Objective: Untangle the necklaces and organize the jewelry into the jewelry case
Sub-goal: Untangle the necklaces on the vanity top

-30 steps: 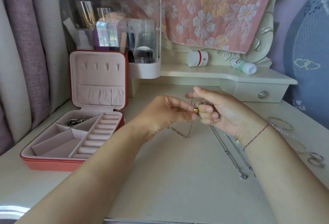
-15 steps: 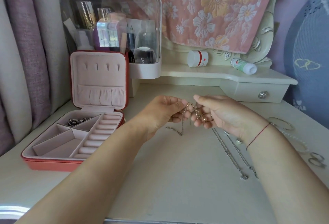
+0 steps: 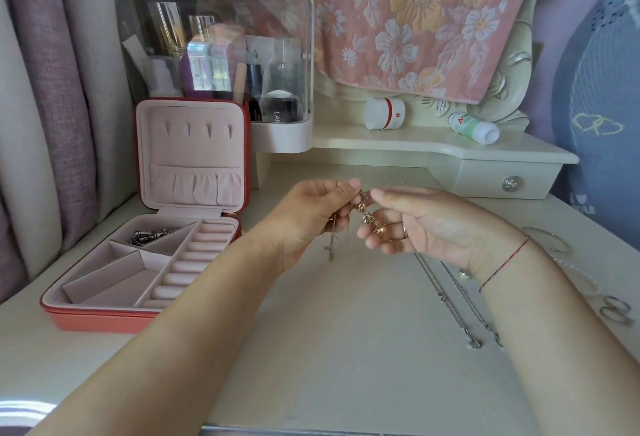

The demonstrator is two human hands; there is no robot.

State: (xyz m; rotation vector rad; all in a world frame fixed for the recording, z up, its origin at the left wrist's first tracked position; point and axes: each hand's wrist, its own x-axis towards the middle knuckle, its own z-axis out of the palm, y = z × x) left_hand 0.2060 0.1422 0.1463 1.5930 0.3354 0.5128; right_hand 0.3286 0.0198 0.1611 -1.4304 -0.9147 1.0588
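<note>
On the pale bench (image 3: 346,349) lie two silver chains (image 3: 453,300). Above it, left hand (image 3: 304,221) and right hand (image 3: 426,227) each keep a closed grip on the tangled gold necklace (image 3: 367,214). The open jewelry case (image 3: 138,262) sits left; curtains (image 3: 52,89) hang behind.

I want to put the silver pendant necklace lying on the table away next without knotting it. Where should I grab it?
Probably by its pendant, pinched from above at the end nearest you. The silver necklace lies stretched out almost straight on the table, so lifting that one end should let it trail free, clear of the second chain beside it. The right hand is closer.
</note>
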